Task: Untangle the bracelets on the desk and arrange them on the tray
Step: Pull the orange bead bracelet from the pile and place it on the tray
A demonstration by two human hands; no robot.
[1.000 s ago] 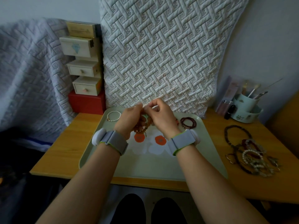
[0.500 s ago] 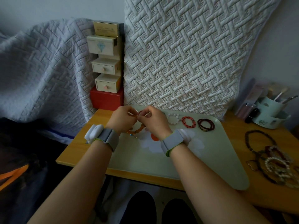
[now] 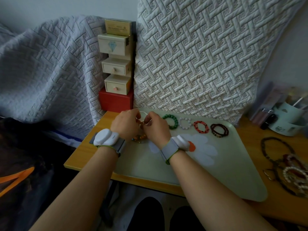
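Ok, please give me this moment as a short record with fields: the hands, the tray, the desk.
left hand: pinching an amber bead bracelet with the right hand
tray: row of a green bracelet, white bracelet, red bracelet, dark bracelet
desk: tangled pile to the right of the tray

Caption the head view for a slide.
Both hands work an orange beaded bracelet over the pale green tray, four bracelets already lined up.
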